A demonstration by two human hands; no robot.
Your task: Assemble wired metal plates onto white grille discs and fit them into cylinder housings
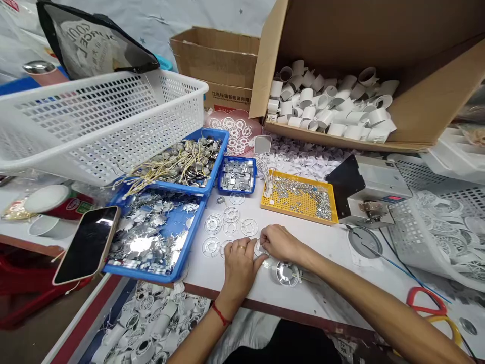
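Both hands meet over the white table point(318, 293) near its front edge. My left hand point(240, 263), with a ring and a red wrist cord, rests with bent fingers at a white round plastic frame point(259, 248). My right hand point(278, 242) has its fingers pinched together over that frame; anything between them is too small to make out. More white round frames point(249, 227) lie left of and behind the hands. A round frame with a shiny metal disc point(287, 273) sits just below my right hand.
Blue trays point(178, 268) of metal pieces and wired discs stand left. A yellow tray point(299, 215) of small metal parts, a machine point(375, 189) and a white basket point(420, 237) are right. An open carton point(263, 60) of white tubes stands behind.
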